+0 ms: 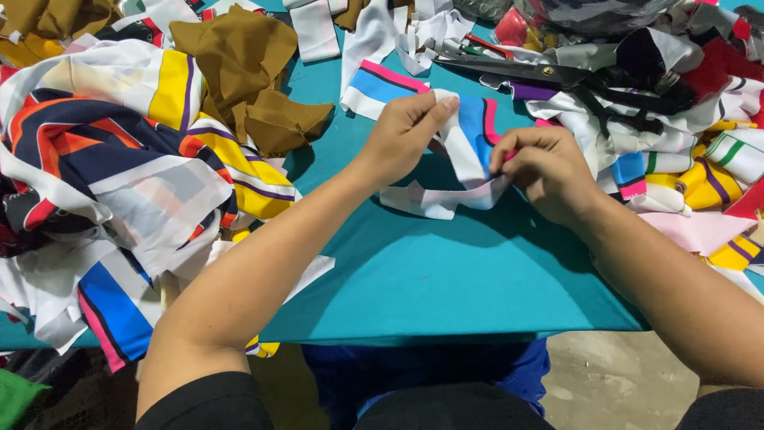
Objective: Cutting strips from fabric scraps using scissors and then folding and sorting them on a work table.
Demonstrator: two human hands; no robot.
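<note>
- While both hands are working at the middle of the teal cloth-covered table [446,279], the left hand [402,131] is pinching the upper part of a white fabric strip with blue and pink stripes [469,139]; thumb and forefinger are closed on the cloth, the other fingers curled in.
- The right hand [545,171] is gripping the same strip lower down, fingers bunched tight around a fold; what the fingertips are doing inside the fold is hidden.
- The strip is being held just above the table, between the two hands, its white tail [422,199] trailing onto the teal surface.
- Judging by the layout, the work is looking partly done at most: a large heap of loose multicoloured printed fabric pieces [119,167] is lying to the left, and another pile of striped white, yellow and blue pieces [700,175] is sitting to the right. Which pile is handled and which is waiting, I cannot tell.
- A second striped strip of the same white, blue and pink pattern [382,87] is lying flat beyond the left hand, apart from it.
- Long black-handled fabric shears [557,78] are resting on the right-hand heap, untouched by either hand.
- Crumpled brown cloth pieces [247,72] are sitting at the far left of the table, well apart from the hands.
</note>
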